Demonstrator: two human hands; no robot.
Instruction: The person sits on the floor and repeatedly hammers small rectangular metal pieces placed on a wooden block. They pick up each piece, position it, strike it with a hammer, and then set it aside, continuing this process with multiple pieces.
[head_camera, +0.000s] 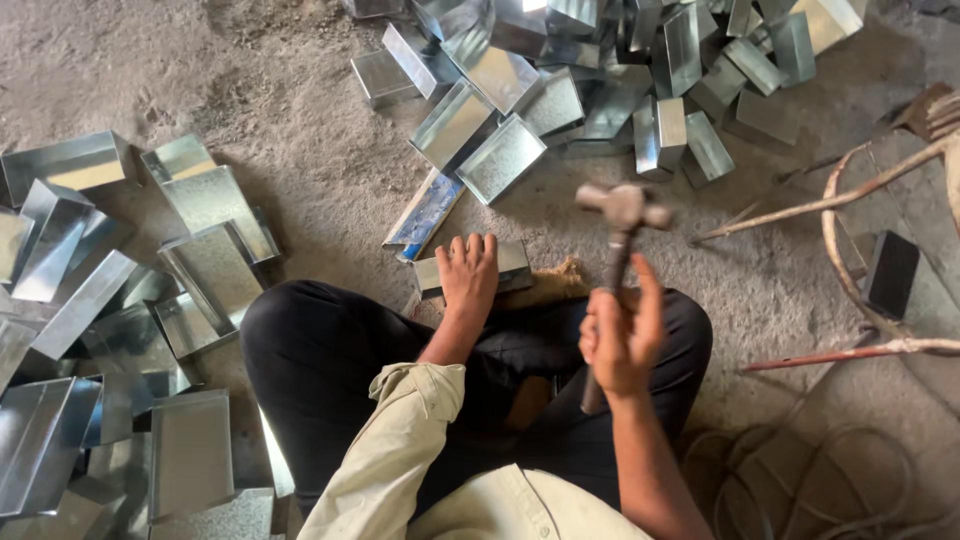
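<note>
Left hand (469, 272), fingers flat, pins thin stiff galvanised sheet-metal tray (473, 270) on floor; right hand (620, 335) fingers wrap top-heavy steel hammer (618, 235) mid-handle.

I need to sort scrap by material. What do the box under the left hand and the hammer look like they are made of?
The box under the left hand looks like thin sheet metal, perhaps galvanised: shiny grey, folded edges. The hammer in the right hand has a dull grey, likely steel head; its dark handle could be wood or metal.
</note>
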